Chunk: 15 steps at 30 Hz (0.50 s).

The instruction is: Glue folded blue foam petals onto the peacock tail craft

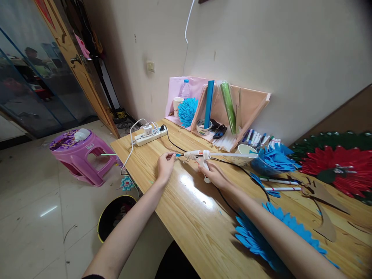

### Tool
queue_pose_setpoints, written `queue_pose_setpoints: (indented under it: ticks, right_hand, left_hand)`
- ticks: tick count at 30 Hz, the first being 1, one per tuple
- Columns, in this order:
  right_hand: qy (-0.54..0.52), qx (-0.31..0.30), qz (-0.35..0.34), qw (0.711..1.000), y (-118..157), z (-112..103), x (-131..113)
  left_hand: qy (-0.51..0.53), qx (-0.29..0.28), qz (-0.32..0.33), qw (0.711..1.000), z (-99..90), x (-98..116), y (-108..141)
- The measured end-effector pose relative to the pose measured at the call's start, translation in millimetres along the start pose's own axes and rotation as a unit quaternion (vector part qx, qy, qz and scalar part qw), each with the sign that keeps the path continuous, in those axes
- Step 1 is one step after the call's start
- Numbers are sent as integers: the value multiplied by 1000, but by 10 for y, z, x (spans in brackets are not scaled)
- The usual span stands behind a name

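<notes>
Forearm reaching inward from the right, right hand (214, 174) in a grip wrapped around glue gun (200, 155)

Even, fairly bright light is cast over the table (186, 221), seemingly from above. White glare is thrown onto the wood just below and between the left fingers (171, 155) and right fingers (204, 170); a thin streak is reflected on the floor (35, 236), well left of them. Soft shadow is cast under the flower (250, 234), to their lower right. Straight lines are slanted towards the edges, and the upper-right corner is darkened.
</notes>
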State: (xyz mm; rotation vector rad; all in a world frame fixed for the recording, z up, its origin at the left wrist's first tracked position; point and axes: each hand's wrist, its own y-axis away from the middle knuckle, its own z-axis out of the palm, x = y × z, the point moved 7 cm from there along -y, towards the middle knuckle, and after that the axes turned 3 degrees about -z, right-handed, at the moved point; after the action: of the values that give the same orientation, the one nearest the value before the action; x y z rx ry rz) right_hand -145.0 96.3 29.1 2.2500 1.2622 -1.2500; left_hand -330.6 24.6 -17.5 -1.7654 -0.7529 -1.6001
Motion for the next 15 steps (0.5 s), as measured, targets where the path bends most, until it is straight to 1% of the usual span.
queue_pose_setpoints:
  ticks: [6, 9, 12, 15]
  right_hand:
    - [18, -1, 9, 1000, -12, -6, 85]
    - [22, 9, 16, 1000, -13, -10, 114]
    - [19, 34, 24, 999, -37, -21, 126]
    - [38, 90, 16, 995, -144, -57, 127]
  left_hand:
    - [6, 5, 3, 1000, -9, -13, -6]
    - [15, 10, 1, 1000, -13, -20, -10]
    - [28, 11, -3, 1000, -16, -6, -6]
    - [39, 10, -6, 999, -17, 42, 4]
